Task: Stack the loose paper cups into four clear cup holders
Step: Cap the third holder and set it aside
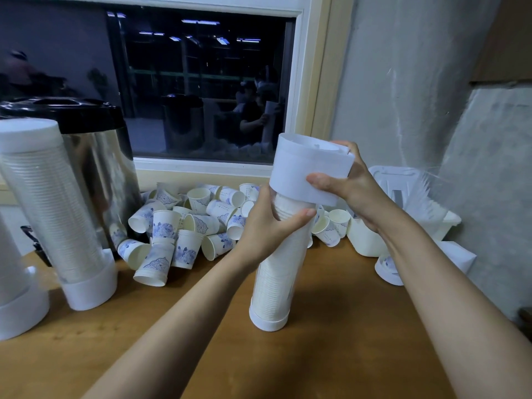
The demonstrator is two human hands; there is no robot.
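Note:
A clear cup holder full of stacked paper cups stands tilted on the wooden table, its narrow white end down. My left hand grips its upper tube. My right hand grips the wide white collar at its top. Behind it lies a heap of loose paper cups with blue patterns, along the window sill. At the left stands a second filled cup holder, and the white base of a third cup holder shows at the left edge.
A steel urn with a black lid stands behind the left holders. A white plastic bin sits at the right by the wall, one cup lying near it. The table is bare wood in front.

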